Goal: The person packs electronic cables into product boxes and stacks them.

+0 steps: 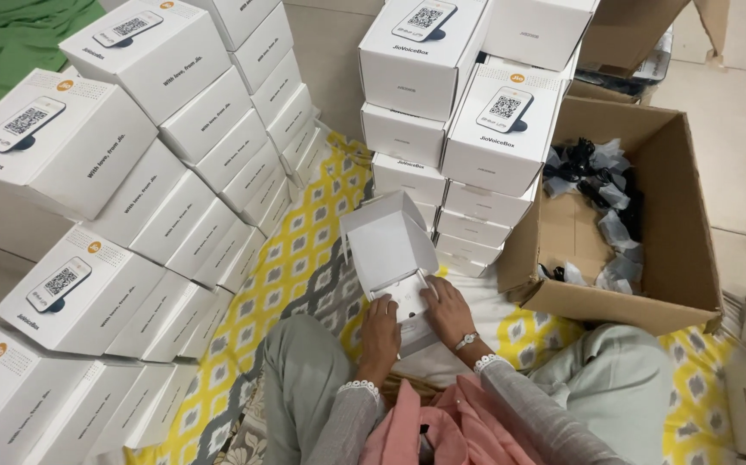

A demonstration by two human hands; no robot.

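Along the left of the frame, from the upper corner down to the bottom edge, runs a stepped stack of white cartons (145, 185), each printed with a small device picture on its lid. They stand on a yellow and grey patterned mat (291, 267) spread over the floor.

Just below the middle of the frame sits the open white box (394, 258), its lid tipped up and back towards the stacks. The person's left hand (380, 331) rests at the near left edge of the box's tray, fingers curled over the rim, lightly gripping it. The right hand (448, 312), a watch at its wrist, lies on the right edge, fingers bent down into the tray, pressing on whatever is inside; the contents are too pale to make out. Neither hand has lifted anything free.

To do this well, the left hand should probably keep the tray steady while the right seats the contents flat, so the lid can fold down without catching.

Above the middle rises a second pile of white cartons (459, 129). On the right stands an open brown cardboard box (674, 250) holding black parts in clear bags (601, 185), near enough for the right hand.
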